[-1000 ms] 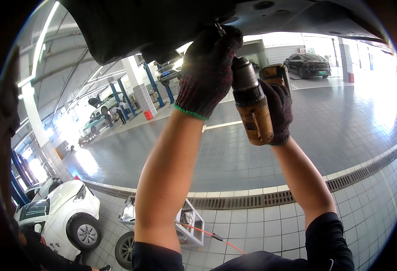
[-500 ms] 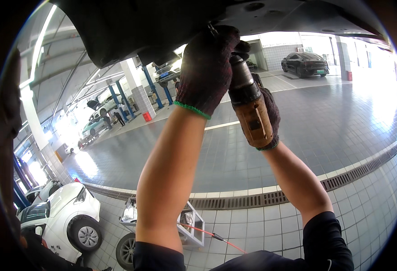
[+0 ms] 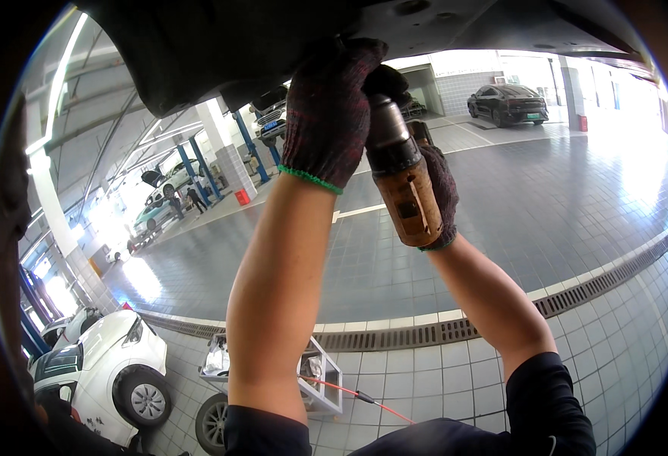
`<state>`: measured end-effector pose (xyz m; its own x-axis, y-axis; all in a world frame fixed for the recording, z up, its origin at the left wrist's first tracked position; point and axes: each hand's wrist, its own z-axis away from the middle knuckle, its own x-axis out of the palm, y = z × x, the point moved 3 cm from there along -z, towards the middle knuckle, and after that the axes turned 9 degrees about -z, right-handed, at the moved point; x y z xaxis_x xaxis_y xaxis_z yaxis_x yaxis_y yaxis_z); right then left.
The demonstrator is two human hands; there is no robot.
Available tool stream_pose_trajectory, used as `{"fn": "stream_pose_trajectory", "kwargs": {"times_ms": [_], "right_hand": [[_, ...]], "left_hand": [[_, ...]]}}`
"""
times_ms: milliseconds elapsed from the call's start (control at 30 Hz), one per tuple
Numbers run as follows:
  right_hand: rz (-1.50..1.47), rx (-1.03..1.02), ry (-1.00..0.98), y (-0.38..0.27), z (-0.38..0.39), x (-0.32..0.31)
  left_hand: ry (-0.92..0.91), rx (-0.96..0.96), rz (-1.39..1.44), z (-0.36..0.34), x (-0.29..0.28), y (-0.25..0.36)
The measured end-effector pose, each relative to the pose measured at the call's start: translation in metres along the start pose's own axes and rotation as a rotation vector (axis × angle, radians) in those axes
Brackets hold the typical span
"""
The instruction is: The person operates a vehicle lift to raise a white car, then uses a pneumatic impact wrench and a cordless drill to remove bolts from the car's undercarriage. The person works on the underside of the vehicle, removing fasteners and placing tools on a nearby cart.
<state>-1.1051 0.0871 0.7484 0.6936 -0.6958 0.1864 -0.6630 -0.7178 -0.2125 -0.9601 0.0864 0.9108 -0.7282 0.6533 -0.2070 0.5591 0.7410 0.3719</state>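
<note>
Overhead is the dark underside [image 3: 220, 45] of a raised car. My left hand [image 3: 328, 114], in a dark knitted glove with a green cuff, reaches up against it. Its fingers are curled, and what they hold, if anything, is hidden behind the glove. My right hand [image 3: 442, 190], gloved the same way, grips a worn brown impact wrench [image 3: 406, 197] from its far side. The wrench's grey metal nose [image 3: 386, 121] points up toward the underside, just right of my left hand. A dark round piece [image 3: 387, 80] shows above the nose; its contact with the car cannot be made out.
A white car [image 3: 106, 365] stands at lower left, near a loose wheel [image 3: 212, 422] and a grey cart [image 3: 322, 380]. A red hose [image 3: 349, 392] runs from the cart. A floor drain grate [image 3: 425, 335] crosses behind. Farther off are a black car [image 3: 507, 104] and blue lift posts [image 3: 252, 148].
Both hands and the impact wrench have shifted slightly left in view. The background has also shifted a little left. My grip on the wrench looks the same.
</note>
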Motion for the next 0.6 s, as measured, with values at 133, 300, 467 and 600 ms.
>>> {"fn": "stream_pose_trajectory", "kwargs": {"times_ms": [133,300,467,600], "right_hand": [[0.152,-0.087,-0.025,-0.001,0.001,-0.008],[0.131,0.01,-0.114,-0.005,0.001,-0.012],[0.328,-0.345,-0.032,-0.021,-0.004,-0.022],[0.405,-0.4,-0.064,-0.011,-0.009,-0.03]], "left_hand": [[0.047,0.173,-0.258,-0.005,-0.002,-0.007],[0.035,0.07,-0.148,-0.002,-0.003,-0.01],[0.062,-0.091,0.316,0.007,0.007,-0.004],[0.115,-0.125,0.658,0.007,0.009,-0.011]]}}
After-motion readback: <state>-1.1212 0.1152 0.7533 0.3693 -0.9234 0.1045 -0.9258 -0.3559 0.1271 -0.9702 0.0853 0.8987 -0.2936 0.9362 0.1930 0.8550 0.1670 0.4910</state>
